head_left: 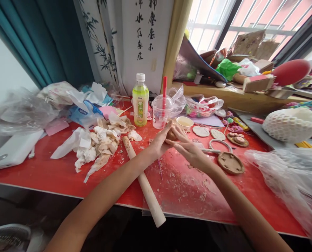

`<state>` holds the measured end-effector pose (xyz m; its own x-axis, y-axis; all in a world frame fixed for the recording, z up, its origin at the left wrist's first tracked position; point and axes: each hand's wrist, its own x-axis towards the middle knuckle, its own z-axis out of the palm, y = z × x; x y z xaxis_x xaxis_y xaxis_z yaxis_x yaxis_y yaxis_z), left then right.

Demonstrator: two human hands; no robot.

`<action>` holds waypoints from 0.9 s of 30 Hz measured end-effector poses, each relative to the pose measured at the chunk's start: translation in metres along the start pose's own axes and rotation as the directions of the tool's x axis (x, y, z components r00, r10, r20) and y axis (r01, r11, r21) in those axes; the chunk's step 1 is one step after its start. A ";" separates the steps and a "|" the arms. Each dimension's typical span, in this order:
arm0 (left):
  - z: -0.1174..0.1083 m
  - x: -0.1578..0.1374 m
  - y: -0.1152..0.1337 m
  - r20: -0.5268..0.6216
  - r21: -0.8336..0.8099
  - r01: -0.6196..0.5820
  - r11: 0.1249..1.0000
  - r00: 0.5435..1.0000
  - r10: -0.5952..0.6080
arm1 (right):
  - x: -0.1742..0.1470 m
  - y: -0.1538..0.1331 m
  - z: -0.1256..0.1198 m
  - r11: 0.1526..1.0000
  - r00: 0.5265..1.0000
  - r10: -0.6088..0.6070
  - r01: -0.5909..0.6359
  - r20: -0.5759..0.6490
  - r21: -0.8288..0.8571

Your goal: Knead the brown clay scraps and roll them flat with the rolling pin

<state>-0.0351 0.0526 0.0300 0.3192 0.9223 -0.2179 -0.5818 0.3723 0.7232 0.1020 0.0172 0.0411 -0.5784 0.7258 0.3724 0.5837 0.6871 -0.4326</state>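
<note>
Both hands meet over the far middle of the red table (114,187), around a brown lump of clay (171,135). My left hand (160,141) is curved against its left side. On the other side, the fingers of my right hand (189,147) wrap over the lump, so only part of it shows. Just behind them stand a small paper cup (184,123) of pale liquid and a clear plastic cup (161,110) with a red straw. A round brown clay piece (231,163) with a raised rim lies right of my right hand.
A pale rolling pin (145,185) lies under my left forearm, overhanging the front edge. Crumpled tissues (98,145) cover the left side. A drink bottle (140,101) stands at the back. Flat clay discs (201,131) lie to the right, near a clear plastic bag (284,178).
</note>
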 end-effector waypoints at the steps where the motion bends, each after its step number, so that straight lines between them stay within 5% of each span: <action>1: 0.000 -0.001 0.001 0.056 -0.023 -0.047 0.999 0.997 0.048 | -0.007 0.001 -0.010 0.996 0.999 0.042 -0.042 -0.003 0.079; 4: -0.001 -0.001 0.003 0.069 -0.132 -0.109 0.985 0.991 0.118 | -0.038 0.007 -0.030 0.957 0.961 0.269 -0.259 -0.063 0.130; 8: -0.003 0.001 0.003 -0.089 -0.185 -0.136 0.973 0.989 0.122 | -0.079 0.016 -0.021 0.855 0.912 0.400 -0.407 -0.092 -0.322; 13: -0.005 0.001 0.002 -0.140 -0.125 -0.100 0.987 0.987 0.082 | -0.079 0.014 0.000 0.601 0.868 0.496 -0.364 -0.026 -0.712; 16: -0.005 0.000 0.002 -0.135 -0.076 -0.084 0.994 0.988 0.074 | -0.066 0.010 0.000 0.611 0.858 0.506 -0.286 0.086 -0.738; 27: 0.002 -0.005 0.004 -0.054 -0.019 -0.027 0.999 0.998 0.026 | -0.061 0.003 0.015 0.562 0.844 0.522 -0.231 0.124 -0.794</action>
<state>-0.0376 0.0491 0.0356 0.2627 0.9360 -0.2343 -0.6046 0.3489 0.7160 0.1305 -0.0256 0.0043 -0.2536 0.9672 -0.0133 0.9144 0.2442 0.3230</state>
